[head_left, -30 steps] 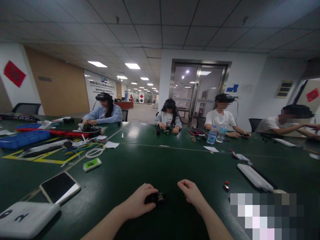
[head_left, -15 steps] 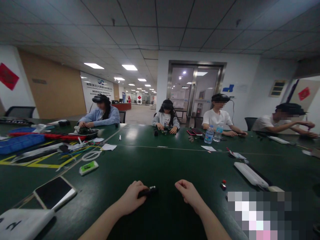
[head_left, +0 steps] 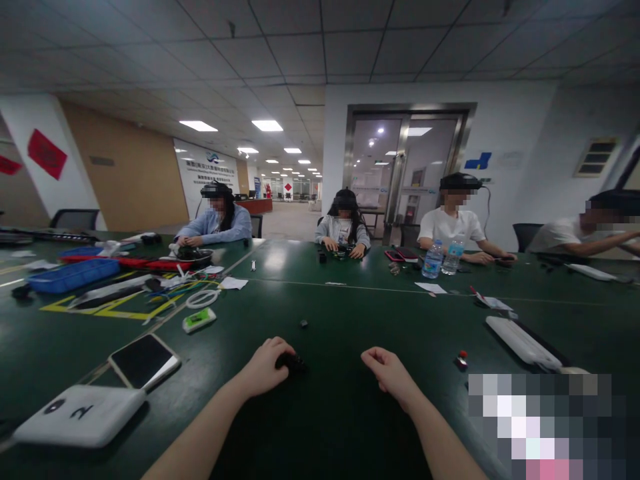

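Note:
My left hand (head_left: 267,367) is wrapped round a small black object (head_left: 293,362) just above the dark green table (head_left: 340,327). My right hand (head_left: 387,373) is closed, thumb and fingers pressed together; anything between them is too small to make out. A gap of bare tabletop separates my hands. Beyond my left hand, a tiny dark grey piece (head_left: 303,324) lies on the table. To the right of my right hand stands a small red-topped item (head_left: 462,361).
At left lie a phone (head_left: 144,361), a white case (head_left: 80,417), a green-white box (head_left: 199,321), cables and a blue tray (head_left: 75,275). Two bottles (head_left: 431,259) stand far right of centre. A long white item (head_left: 523,341) lies right. Several people sit across the table.
The view has shifted left, so things appear further right. A tiny grey piece now shows on the table beyond my left hand. My left hand still holds the black object.

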